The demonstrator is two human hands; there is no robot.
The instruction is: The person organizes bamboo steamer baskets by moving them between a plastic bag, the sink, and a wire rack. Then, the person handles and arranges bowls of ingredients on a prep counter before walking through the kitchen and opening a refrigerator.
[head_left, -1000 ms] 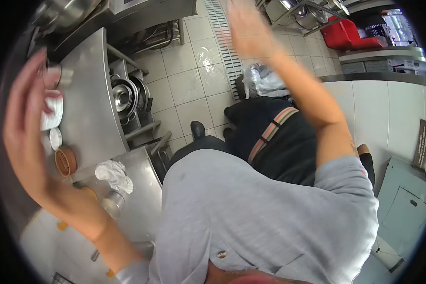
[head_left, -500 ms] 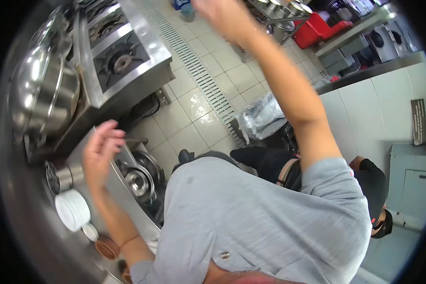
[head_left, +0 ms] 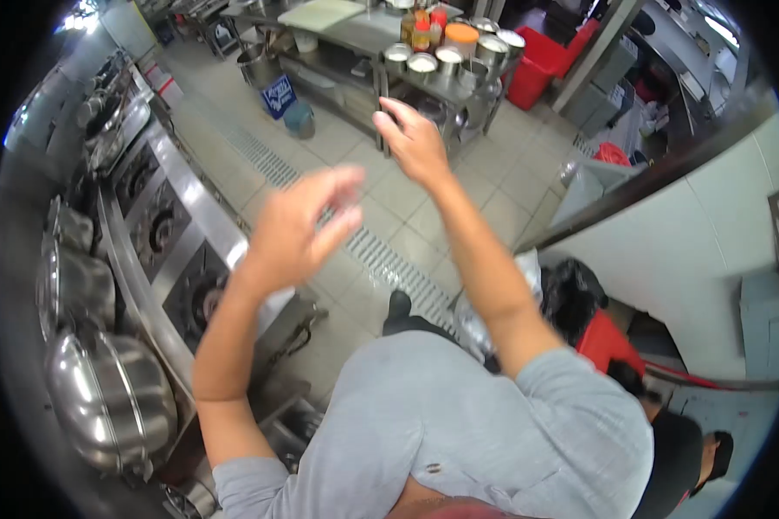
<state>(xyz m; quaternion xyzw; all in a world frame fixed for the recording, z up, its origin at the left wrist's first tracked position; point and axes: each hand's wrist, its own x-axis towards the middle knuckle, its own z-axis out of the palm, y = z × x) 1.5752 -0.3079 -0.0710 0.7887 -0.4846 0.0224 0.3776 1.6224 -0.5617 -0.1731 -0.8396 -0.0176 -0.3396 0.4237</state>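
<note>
Both arms are raised in front of me over the tiled floor, with nothing visible in either hand. My left hand (head_left: 303, 225) is open and smeared by motion, its thumb apart from the curved fingers. It hangs in the air to the right of the gas stove (head_left: 190, 229). My right hand (head_left: 414, 143) is open too, fingers pointing away from me and thumb slightly apart. Beyond it in the view stands a steel table (head_left: 368, 43) with several metal containers (head_left: 448, 57) and sauce bottles (head_left: 421, 35). Neither hand appears to touch anything.
Large steel pots (head_left: 112, 398) stand left of the stove. A drain grate (head_left: 398, 266) runs along the floor. A blue bucket (head_left: 299, 119) and a red bin (head_left: 541, 69) are farther off. Behind me at right is another person (head_left: 673, 458), near black bags (head_left: 571, 294).
My view has swung up and forward, showing more of the steel table and stove. My left hand has come from beside the counter to the middle, nearer my right hand.
</note>
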